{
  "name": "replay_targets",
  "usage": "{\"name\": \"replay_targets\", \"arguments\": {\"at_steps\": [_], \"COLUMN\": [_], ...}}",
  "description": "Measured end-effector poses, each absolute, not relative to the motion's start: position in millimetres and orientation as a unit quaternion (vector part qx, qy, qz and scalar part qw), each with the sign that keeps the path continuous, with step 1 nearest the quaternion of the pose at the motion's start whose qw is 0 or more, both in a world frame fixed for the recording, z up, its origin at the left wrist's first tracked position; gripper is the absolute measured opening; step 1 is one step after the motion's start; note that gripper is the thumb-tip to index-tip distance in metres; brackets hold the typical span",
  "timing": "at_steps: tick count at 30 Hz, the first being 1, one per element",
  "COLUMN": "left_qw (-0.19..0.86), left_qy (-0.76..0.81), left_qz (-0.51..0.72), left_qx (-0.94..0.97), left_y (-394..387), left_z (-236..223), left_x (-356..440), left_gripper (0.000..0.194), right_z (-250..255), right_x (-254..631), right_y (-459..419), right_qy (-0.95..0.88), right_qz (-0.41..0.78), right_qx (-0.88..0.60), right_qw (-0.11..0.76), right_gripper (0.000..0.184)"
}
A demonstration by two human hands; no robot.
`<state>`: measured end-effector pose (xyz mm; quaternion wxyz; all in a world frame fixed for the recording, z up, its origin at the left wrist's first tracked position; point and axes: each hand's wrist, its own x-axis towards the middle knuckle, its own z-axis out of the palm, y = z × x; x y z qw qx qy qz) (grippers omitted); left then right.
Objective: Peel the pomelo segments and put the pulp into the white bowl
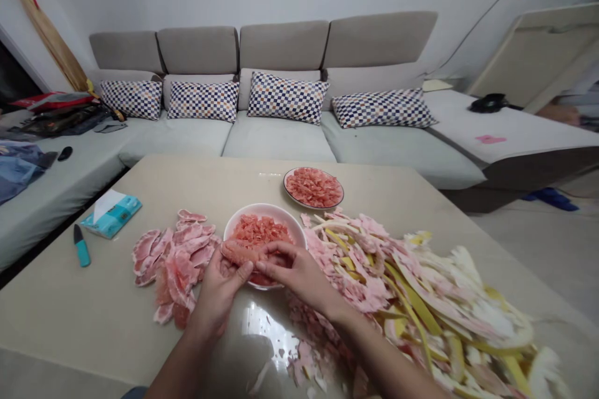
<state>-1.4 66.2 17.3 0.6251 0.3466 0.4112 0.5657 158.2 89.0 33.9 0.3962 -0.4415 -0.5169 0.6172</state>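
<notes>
Over the near part of a white bowl [299, 229], my left hand [219, 290] and my right hand [302, 274] hold one pink pomelo segment [241, 253] between them. Both hands are closed, fingers and thumbs pinching the segment. Loose pomelo pulp [262, 229] lies inside the bowl. Behind it to the right, a dark-rimmed plate [285, 184] carries more pulp pieces [314, 186]. Left of the bowl is a pile of pomelo segments and pink membranes [180, 255]. A large heap of pomelo peel [421, 299], yellow rind with white and pink pith, spreads to the right.
A small knife [81, 246] with a turquoise handle and a blue tissue pack [112, 215] lie at the left of the table [224, 181]. Peel scraps [306, 365] and wet spots are near the front. A grey sofa [276, 134] with checked cushions [287, 98] stands behind.
</notes>
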Motion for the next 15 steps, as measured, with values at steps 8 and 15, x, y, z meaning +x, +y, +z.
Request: {"name": "replay_targets", "arguments": {"at_steps": [8, 15], "left_qw": [0.666, 0.709], "left_qy": [0.398, 0.382], "left_qz": [0.539, 0.501], "left_qx": [0.329, 0.317], "left_y": [64.7, 64.6], "left_z": [20.1, 23.9], "left_x": [-3.5, -7.9], "left_gripper": [0.043, 0.043], "right_z": [23.4, 19.4], "right_x": [165.6, 171.8], "right_y": [96.0, 101.2], "right_qy": [-0.413, -0.406], "right_qz": [0.718, 0.749], "right_qx": [-0.413, -0.391], "right_qw": [0.379, 0.349], "right_gripper": [0.035, 0.032]}}
